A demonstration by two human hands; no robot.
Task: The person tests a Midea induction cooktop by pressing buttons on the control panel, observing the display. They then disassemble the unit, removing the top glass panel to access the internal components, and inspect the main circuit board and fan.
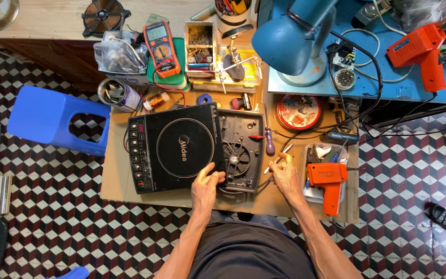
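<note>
Left hand [206, 185]: grip closed on near edge of black cooktop panel [174, 149], panel lying shifted off grey base shell [241, 150] just right of that grip. Right hand [285, 171]: grip pinched shut on thin white-tipped tool [277, 160]. Purple-handled screwdriver [268, 138] just beyond it; orange glue gun [329, 181] to its right. All on brown surface [117, 175].

The one camera sits on my head and looks almost straight down past my lap. My left hand [206, 184] and right hand [285, 173] sit just below the picture's middle, fairly far off, with workbench beyond them and tiled floor to either side.
</note>
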